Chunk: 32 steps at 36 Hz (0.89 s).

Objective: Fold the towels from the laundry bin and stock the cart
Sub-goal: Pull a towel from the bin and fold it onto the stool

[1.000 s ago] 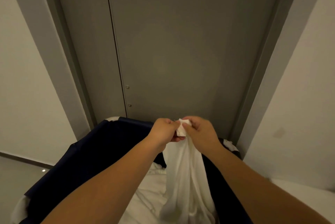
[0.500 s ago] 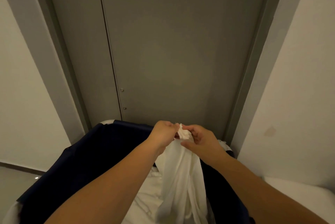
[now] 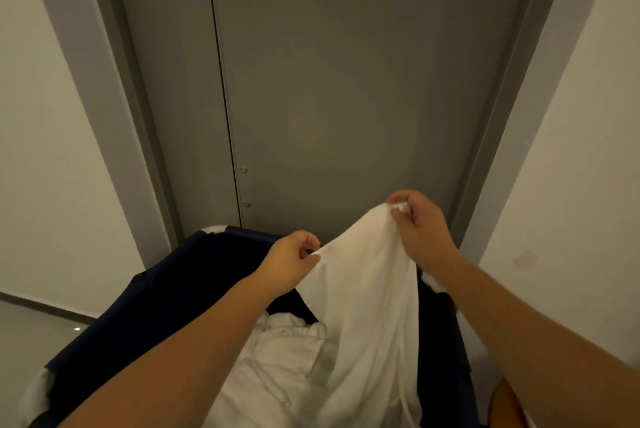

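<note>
Aloft, one white towel [image 3: 367, 289], tight in the grip of left hand [image 3: 290, 263] and right hand [image 3: 420, 230].

The towel [image 3: 367, 289] you held was plain white, and so was the heap of linen [image 3: 287, 358] under it in the laundry bin [image 3: 166, 289], whose fabric was dark navy with white at the corners. Behind it you had a flat grey door [image 3: 346, 81] in a paler grey frame [image 3: 526, 98]. The walls [image 3: 45, 167] were off-white with one faint reddish-brown blotch [image 3: 525, 259] on the right, and the floor [image 3: 31, 341] was grey.
</note>
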Each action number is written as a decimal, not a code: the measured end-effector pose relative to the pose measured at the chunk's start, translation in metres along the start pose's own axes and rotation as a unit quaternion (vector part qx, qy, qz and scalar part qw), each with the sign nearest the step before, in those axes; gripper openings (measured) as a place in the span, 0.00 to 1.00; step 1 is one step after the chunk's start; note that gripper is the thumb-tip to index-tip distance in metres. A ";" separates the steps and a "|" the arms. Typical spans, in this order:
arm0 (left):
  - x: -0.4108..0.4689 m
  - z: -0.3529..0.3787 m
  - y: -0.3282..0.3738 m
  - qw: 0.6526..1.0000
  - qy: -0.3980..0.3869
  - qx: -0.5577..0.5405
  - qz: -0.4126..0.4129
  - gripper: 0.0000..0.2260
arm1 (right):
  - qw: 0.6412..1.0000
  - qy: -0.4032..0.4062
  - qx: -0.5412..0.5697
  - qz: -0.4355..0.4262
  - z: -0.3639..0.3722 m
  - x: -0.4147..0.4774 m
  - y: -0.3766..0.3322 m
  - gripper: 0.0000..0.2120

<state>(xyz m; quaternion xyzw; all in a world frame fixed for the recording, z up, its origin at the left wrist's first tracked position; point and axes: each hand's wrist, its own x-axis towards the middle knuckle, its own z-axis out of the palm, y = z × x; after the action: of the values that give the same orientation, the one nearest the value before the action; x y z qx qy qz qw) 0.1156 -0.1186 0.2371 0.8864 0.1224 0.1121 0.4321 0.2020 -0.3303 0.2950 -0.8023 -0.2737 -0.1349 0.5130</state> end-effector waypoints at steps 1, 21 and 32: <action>0.000 -0.002 -0.005 1.000 -0.008 0.014 0.013 0.10 | 1.000 0.007 0.000 -0.003 -0.004 0.008 -0.008 0.09; 0.021 -0.038 -0.046 0.985 -0.171 -0.030 0.004 0.13 | 0.996 0.066 0.007 -0.058 -0.048 0.066 -0.077 0.09; 0.023 -0.036 -0.041 0.977 -0.209 0.039 -0.004 0.14 | 0.998 0.036 -0.001 -0.058 -0.058 0.070 -0.065 0.12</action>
<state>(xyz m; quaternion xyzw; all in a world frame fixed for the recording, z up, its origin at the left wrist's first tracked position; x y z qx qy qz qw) 0.1218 -0.0601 0.2278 0.9060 0.0376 -0.0820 0.4136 0.2249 -0.3406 0.4038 -0.7804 -0.3011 -0.1934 0.5127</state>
